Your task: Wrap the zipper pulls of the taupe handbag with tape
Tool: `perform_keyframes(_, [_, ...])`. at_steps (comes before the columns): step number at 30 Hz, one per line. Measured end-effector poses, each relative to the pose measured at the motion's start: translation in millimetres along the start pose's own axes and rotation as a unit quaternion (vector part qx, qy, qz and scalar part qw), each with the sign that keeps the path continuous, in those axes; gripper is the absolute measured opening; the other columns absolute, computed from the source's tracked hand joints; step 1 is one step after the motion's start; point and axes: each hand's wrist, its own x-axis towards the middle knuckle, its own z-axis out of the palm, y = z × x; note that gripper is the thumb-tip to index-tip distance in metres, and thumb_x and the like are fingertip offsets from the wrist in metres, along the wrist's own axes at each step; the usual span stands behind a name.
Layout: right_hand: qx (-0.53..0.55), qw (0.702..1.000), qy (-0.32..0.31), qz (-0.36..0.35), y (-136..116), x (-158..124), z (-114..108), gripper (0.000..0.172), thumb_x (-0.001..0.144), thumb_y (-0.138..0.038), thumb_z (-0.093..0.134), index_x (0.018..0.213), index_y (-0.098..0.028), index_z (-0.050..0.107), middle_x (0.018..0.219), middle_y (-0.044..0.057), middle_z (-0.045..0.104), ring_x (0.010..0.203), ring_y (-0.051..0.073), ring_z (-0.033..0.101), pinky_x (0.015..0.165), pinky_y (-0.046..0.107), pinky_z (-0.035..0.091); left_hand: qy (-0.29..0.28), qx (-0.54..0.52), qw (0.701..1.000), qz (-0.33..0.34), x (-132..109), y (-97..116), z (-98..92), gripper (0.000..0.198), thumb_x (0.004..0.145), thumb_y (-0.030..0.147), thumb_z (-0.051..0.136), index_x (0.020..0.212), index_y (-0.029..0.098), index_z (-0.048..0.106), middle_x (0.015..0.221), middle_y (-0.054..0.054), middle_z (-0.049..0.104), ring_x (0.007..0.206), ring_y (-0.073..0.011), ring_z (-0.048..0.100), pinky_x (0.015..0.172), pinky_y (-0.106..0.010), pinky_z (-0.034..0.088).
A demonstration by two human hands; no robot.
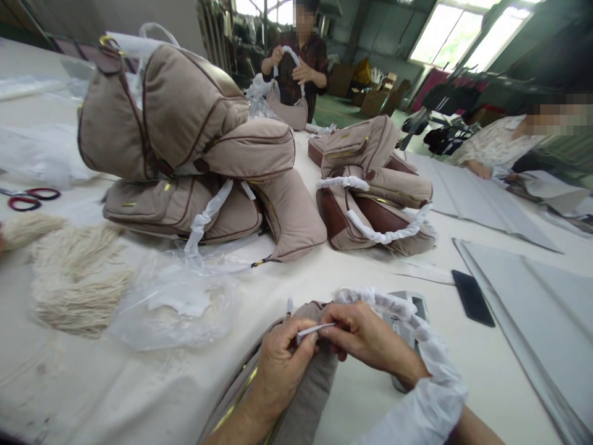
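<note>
A taupe handbag with brown piping and a gold zip lies on the white table at the lower middle. Over its top end, my left hand pinches a thin white strip between thumb and fingers. My right hand closes on the strip's other end, close beside the left. The bag's strap, wrapped in white paper, arches over my right forearm. Partly hidden behind that arm is a grey device.
Several similar bags are piled at the left back, more bags at the right. String bundles, a clear plastic bag and scissors lie left. A phone and grey sheets lie right. Two people work beyond.
</note>
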Motion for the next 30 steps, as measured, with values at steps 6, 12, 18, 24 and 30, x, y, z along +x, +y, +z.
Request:
perform_keyframes(6, [0.013,0.999,0.030,0.011,6,3,8,0.011,0.082,-0.019,0.049,0.073,-0.019,0.055,0.054,-0.002,0.059,0.046,0.011,0.057,0.041,0.018,0.039,0.008,-0.117,0.990,-0.074,6,-2,2.2,0.018,0.076,0.032,0.060,0.078,0.013,0.060,0.068,-0.002,0.060,0.064,-0.0145,0.056,0.062,-0.023,0.044])
perform_keyframes(12, [-0.155,0.978,0.115,-0.077,-9,-20,13,0.015,0.085,-0.023,0.054,0.099,-0.021,0.059,0.069,-0.001,0.064,0.062,0.013,0.061,0.056,0.021,0.047,0.041,-0.140,0.984,-0.106,5,4,9.6,0.012,0.073,0.026,0.056,0.070,0.014,0.056,0.057,0.001,0.054,0.054,-0.0119,0.050,0.054,-0.021,0.041])
perform_keyframes(18, [-0.271,0.948,0.106,-0.128,-16,-24,19,0.043,0.087,-0.013,0.046,0.129,-0.020,0.039,0.119,0.010,0.057,0.103,0.018,0.058,0.082,0.030,0.048,0.040,-0.035,0.998,-0.041,0,3,10.8,0.012,0.079,0.023,0.052,0.073,0.015,0.060,0.062,0.001,0.053,0.060,-0.0122,0.047,0.059,-0.022,0.037])
perform_keyframes(24, [-0.257,0.962,0.038,-0.082,-15,-7,10,0.012,0.088,-0.014,0.048,0.086,-0.018,0.059,0.079,0.001,0.061,0.070,0.013,0.056,0.064,0.023,0.039,0.033,0.009,0.999,-0.002,-4,1,7.4,0.013,0.081,0.025,0.053,0.077,0.017,0.062,0.070,-0.001,0.057,0.067,-0.0142,0.050,0.063,-0.022,0.038])
perform_keyframes(30, [-0.308,0.949,0.005,-0.058,-20,-4,3,0.013,0.081,-0.006,0.052,0.079,-0.017,0.058,0.074,-0.001,0.058,0.060,0.011,0.050,0.055,0.023,0.029,0.029,-0.051,0.998,-0.025,-4,-5,9.5,0.014,0.082,0.029,0.056,0.082,0.016,0.060,0.071,-0.002,0.058,0.068,-0.0142,0.051,0.064,-0.023,0.039])
